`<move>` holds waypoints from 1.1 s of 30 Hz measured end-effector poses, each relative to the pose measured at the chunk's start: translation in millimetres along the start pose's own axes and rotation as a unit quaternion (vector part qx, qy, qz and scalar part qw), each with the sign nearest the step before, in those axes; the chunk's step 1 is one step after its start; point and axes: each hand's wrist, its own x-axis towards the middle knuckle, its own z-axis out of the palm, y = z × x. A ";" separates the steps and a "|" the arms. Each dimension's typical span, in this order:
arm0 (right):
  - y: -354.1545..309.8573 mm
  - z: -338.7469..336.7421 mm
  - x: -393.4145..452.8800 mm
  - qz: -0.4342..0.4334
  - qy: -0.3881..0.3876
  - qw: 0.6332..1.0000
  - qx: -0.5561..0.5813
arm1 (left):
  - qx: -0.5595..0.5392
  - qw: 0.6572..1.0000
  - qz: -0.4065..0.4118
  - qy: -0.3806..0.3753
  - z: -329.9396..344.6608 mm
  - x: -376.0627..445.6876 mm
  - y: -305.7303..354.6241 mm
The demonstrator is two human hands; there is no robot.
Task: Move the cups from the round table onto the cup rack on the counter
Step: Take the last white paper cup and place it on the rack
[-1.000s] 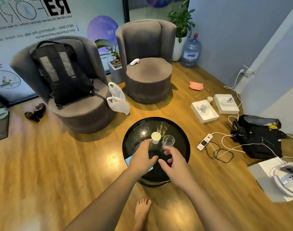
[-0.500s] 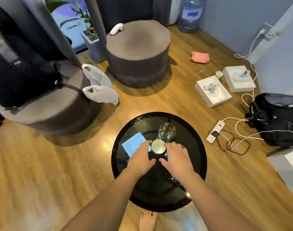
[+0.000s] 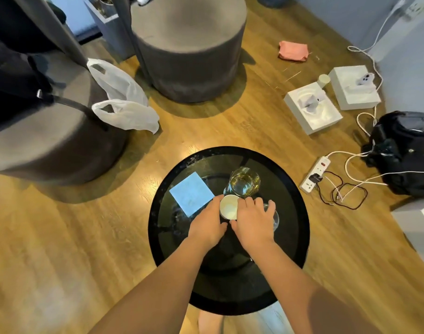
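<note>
On the round black glass table (image 3: 295,213) stand three cups. My left hand (image 3: 207,222) wraps the left side of a small white cup (image 3: 228,208), thumb and fingers against its wall. My right hand (image 3: 253,221) lies over a clear glass (image 3: 273,214) just right of the white cup, fingers across its rim, hiding most of it. Behind both stands a second clear glass (image 3: 244,182), untouched. Neither the cup rack nor the counter is in view.
A light blue square patch (image 3: 191,194) shows on the tabletop left of the cups. Two grey armchairs (image 3: 189,51) stand behind, one with a white plastic bag (image 3: 124,102). On the floor to the right: power strip (image 3: 316,174) with cables, white boxes (image 3: 312,107), black bag (image 3: 406,153).
The view has dropped closer to the table. My left hand has closed against the white cup, and my right hand has shifted right onto the near clear glass.
</note>
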 end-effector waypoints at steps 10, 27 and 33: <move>-1.1 -36.8 -25.9 -0.009 0.040 0.995 0.090 | -0.056 0.998 0.031 0.023 -37.8 -21.5 12.0; 87.1 -354.6 -234.2 -0.049 0.345 0.827 0.442 | -0.225 0.911 0.338 0.077 -212.7 -235.0 273.7; 123.6 -455.3 -362.6 -0.056 0.434 0.726 0.530 | -0.255 0.854 0.446 0.083 -229.5 -364.1 380.3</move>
